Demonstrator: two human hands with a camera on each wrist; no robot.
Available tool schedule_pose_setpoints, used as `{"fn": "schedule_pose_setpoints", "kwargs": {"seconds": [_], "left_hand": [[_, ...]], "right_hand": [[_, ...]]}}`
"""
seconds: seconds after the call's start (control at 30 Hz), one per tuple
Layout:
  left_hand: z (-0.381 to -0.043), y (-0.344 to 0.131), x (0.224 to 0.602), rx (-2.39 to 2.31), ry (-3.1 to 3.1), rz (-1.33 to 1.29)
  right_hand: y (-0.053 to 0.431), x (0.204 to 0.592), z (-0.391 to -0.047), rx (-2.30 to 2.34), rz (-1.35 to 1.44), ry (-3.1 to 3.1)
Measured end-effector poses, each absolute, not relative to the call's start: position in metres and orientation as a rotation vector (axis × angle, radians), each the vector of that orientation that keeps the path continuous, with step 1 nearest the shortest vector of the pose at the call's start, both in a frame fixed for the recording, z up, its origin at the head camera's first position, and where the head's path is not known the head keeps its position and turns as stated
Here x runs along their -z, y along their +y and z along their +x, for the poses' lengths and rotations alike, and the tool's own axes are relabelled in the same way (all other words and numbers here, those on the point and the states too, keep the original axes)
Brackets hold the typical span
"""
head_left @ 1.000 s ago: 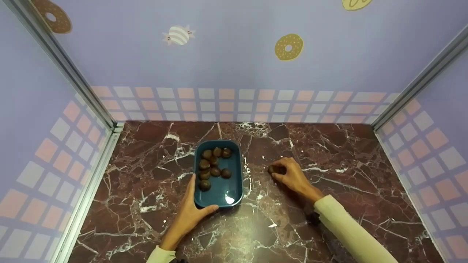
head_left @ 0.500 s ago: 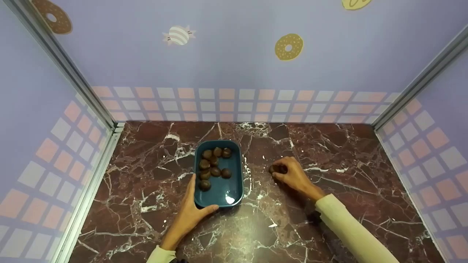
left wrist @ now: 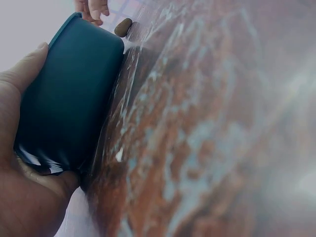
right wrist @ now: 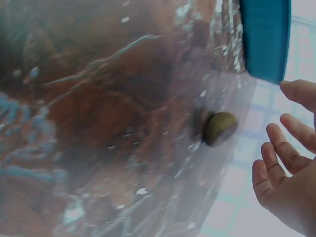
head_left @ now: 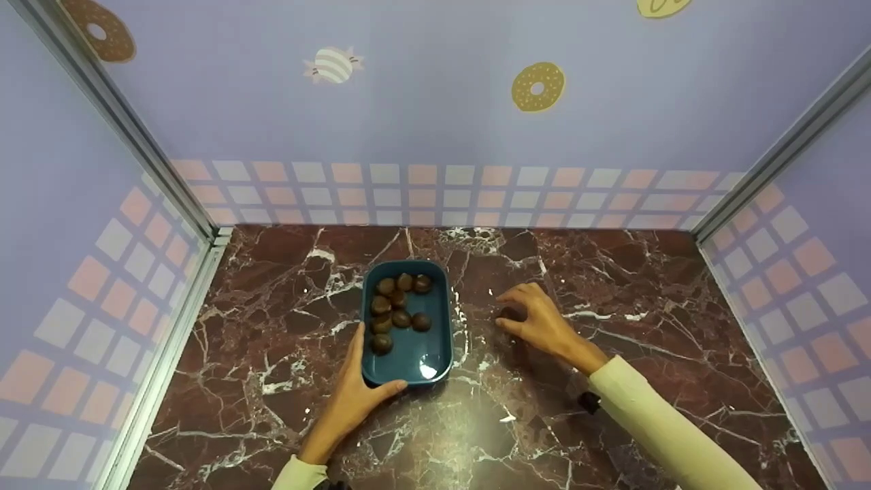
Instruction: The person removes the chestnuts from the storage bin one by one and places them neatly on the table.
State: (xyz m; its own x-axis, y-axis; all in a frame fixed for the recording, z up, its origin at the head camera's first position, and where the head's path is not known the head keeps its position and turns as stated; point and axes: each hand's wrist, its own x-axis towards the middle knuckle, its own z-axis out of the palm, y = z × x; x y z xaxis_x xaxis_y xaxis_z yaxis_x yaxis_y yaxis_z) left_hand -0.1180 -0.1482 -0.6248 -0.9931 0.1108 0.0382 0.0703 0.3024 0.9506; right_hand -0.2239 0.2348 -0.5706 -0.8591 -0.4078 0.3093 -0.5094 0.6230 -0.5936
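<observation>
Right hand (head_left: 542, 327): pinch now undone, fingers parted, holding nothing. Chestnut (right wrist: 220, 128): loose on the tabletop (head_left: 286, 408) below that hand (outside the box, then). Left hand (head_left: 354, 397): grips the box (head_left: 405, 359); other chestnuts (head_left: 401, 318) inside, beyond its thumb.

Person, two bare hands; landmark: blue tray (head_left: 408, 364). Right sleeve (head_left: 674, 429), right of the tray and nearer the wearer: pale yellow, plain, long, ending at the wrist in a nearly straight edge. Left sleeve (head_left: 299, 474), nearer the wearer than the tray and to its left: same pale yellow, only the cuff end in frame. Small black object (head_left: 588, 402) by the right cuff; dark piece (head_left: 333, 486) by the left cuff, mostly cropped. Detail of both too small to read.
</observation>
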Motion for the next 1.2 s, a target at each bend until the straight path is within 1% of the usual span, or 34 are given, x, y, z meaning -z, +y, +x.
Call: {"fn": "schedule_pose_setpoints", "kwargs": {"seconds": [0.5, 0.97, 1.2], "left_hand": [[-0.119, -0.150, 0.623, -1.821, 2.542, 0.188], [-0.118, -0.150, 0.622, -1.819, 2.542, 0.216], [-0.118, -0.150, 0.621, -1.818, 2.524, 0.213]], "right_hand": [[0.200, 0.543, -0.219, -0.911, 1.013, -2.700], [0.173, 0.536, -0.221, -0.886, 1.184, -2.656], [0.159, 0.537, -0.225, -0.822, 1.221, -2.669]]}}
